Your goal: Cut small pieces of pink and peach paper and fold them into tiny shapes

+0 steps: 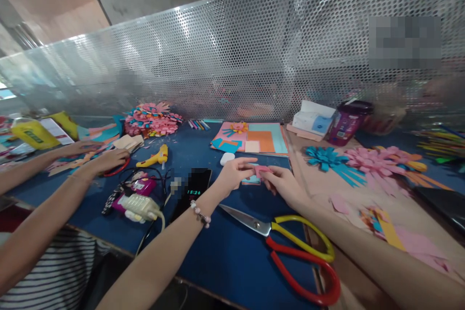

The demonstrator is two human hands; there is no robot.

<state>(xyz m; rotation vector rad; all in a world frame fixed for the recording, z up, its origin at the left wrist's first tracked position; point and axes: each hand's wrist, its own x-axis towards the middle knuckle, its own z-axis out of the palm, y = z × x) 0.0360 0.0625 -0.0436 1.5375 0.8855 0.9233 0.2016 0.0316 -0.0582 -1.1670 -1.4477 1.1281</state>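
Observation:
Between my two hands is a small pink piece of paper (262, 170), held above the blue table (214, 271). The fingertips of my left hand (234, 174), with a beaded bracelet on the wrist, pinch its left side. On its right side, my right hand (285, 184) grips it between thumb and fingers. Just under my hands lies a small stack of light blue paper (251, 180), partly covered. Nearer to me rest large scissors (267, 230), blades parted slightly, with one yellow and one red handle.
At left, a co-worker's hands (109, 160) work near red-handled scissors. A yellow glue gun (154, 156), a power strip (140, 206) with cables and a phone (192, 191) lie between us. Paper flowers (374, 162) sit on cardboard at right. A perforated metal screen (232, 58) stands behind.

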